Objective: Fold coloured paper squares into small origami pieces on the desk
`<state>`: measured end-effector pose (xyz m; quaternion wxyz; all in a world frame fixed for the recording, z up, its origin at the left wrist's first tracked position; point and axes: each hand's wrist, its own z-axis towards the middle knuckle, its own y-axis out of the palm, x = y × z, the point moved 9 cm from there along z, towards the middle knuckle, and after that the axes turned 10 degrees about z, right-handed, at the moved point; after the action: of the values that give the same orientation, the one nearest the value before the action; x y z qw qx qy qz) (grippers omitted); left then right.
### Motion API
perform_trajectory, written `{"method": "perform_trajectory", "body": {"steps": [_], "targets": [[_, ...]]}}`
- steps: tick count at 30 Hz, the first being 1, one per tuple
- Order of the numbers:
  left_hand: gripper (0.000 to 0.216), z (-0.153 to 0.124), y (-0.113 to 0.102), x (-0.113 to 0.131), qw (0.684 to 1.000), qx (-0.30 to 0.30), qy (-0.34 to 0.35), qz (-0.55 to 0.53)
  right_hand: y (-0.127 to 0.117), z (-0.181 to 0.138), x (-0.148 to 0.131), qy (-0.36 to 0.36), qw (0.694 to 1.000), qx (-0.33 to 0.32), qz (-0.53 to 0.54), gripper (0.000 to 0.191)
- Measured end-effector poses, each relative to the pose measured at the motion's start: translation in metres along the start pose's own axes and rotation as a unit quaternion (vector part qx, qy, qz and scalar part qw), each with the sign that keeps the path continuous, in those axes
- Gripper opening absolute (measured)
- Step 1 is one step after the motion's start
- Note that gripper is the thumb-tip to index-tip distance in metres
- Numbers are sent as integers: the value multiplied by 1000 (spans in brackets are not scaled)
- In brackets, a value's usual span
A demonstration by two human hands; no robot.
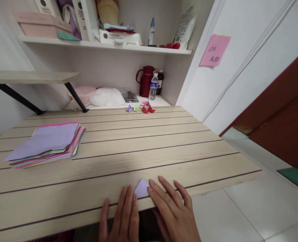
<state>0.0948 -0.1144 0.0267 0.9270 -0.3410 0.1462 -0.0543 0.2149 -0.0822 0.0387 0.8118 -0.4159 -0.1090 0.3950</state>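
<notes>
A small folded piece of lilac paper [141, 188] lies flat at the front edge of the wooden table, its pointed end facing away from me. My left hand [122, 215] rests at its left side, fingers stretched out and fingertips by the paper's left edge. From the right, my right hand [172, 210] lies with fingers extended and spread, its index fingertip touching the paper's right edge. Both thumbs are mostly hidden below the table edge or behind the fingers.
A stack of coloured paper sheets [48, 141] sits on the table's left. Several small folded paper shapes [145, 109] stand at the back, before a red jug [146, 82] and a water bottle [153, 87]. A raised wooden shelf [33, 77] on black legs occupies the back left.
</notes>
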Motion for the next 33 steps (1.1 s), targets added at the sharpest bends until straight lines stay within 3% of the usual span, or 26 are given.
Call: {"method": "perform_trajectory", "body": {"steps": [4, 8, 12, 17, 19, 24, 30, 32, 33], "targets": [[38, -7, -9, -4, 998, 29, -8, -46, -8, -2, -2, 7, 996, 51, 74, 34], [27, -7, -13, -9, 996, 37, -34, -76, -3, -4, 3, 27, 992, 41, 119, 37], [19, 1, -13, -15, 994, 38, -43, -96, -12, 3, -1, -11, 986, 52, 159, 29], [24, 8, -16, -14, 997, 16, 30, -74, -37, 18, -11, -32, 976, 86, 200, 20], [26, 10, -18, -13, 996, 4, 56, -74, -39, 23, -12, -20, 974, 73, 212, 20], [28, 33, -29, -33, 995, 3, 10, -102, -32, 41, -4, 41, 971, -10, 234, 14], [19, 63, -28, -42, 983, -36, 107, -143, -43, 77, -4, 21, 971, -30, 234, 13], [18, 68, -32, -46, 981, -22, 76, -177, -46, 84, 2, 42, 958, -17, 283, 11], [16, 71, -33, -51, 979, -16, 27, -200, -46, 86, 7, 67, 945, -6, 320, 8]]}}
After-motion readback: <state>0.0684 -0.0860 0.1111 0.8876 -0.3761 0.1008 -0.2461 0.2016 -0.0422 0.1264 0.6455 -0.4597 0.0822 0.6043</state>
